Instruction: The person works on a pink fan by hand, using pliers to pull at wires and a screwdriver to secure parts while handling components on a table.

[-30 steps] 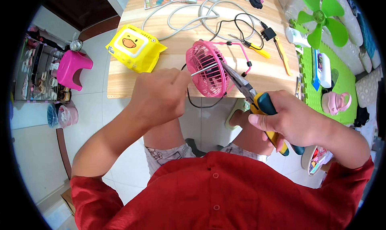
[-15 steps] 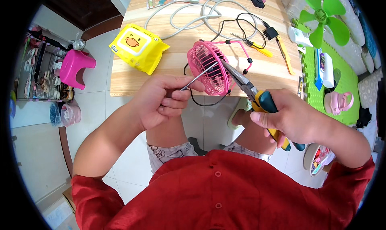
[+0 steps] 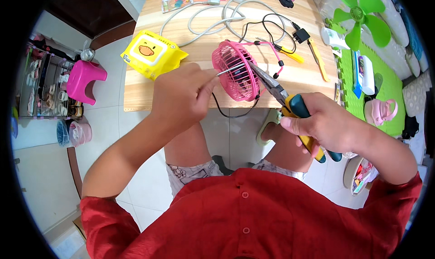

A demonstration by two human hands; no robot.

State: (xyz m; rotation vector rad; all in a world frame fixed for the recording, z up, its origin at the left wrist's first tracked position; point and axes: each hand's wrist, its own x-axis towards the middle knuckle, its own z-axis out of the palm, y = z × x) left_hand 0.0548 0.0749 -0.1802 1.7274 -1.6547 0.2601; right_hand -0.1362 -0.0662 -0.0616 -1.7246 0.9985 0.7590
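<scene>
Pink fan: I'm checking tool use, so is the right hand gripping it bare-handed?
No, the right hand grips long-nose pliers whose tips reach the pink fan.

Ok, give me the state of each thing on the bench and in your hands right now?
Left hand: pinching a thin metal rod at the grille.
Right hand: gripping the pliers.
Pliers: nose at the grille.
Pink fan: upright at table edge.
Yellow wipes pack: lying flat.
Green fan blade: detached, off the table.

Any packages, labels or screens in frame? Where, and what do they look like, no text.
Wet-wipe pack: on the wooden table's left front corner, beyond the left hand; soft, flat, yellow, with a cartoon duck face on a white label.
White flat box-like item: on the green mat at right; too small to tell more.
No screens visible.
</scene>
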